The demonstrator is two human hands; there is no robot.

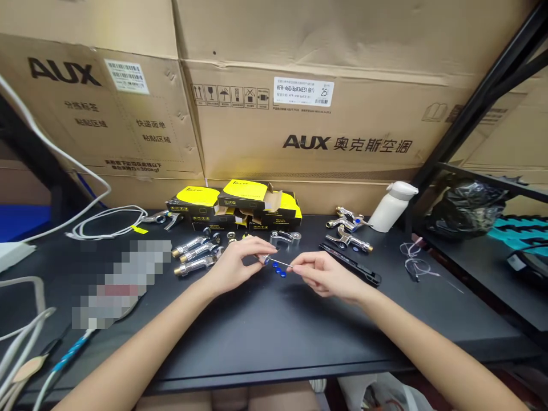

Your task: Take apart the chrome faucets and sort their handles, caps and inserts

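Observation:
My left hand [238, 264] is closed in a pinch over the middle of the table, with a small blue and silvery piece [266, 260] at its fingertips. Between thumb and fingers of my right hand [324, 275] is a thin metal rod [280, 262], whose far tip meets or nearly meets that piece. Several small round blue caps [279, 270] lie on the table just below the rod. Behind the hands rests a chrome tap part [286, 236]. Chrome taps with brass ends [199, 264] lie beside my left hand, partly hidden by it.
Yellow and black boxes [240, 197] are stacked at the back, one with an open flap. More chrome taps [349, 231], a long black tool [353, 265] and a white bottle [391, 206] stand or lie right. A power strip [128, 279] and cables [107, 222] occupy the left.

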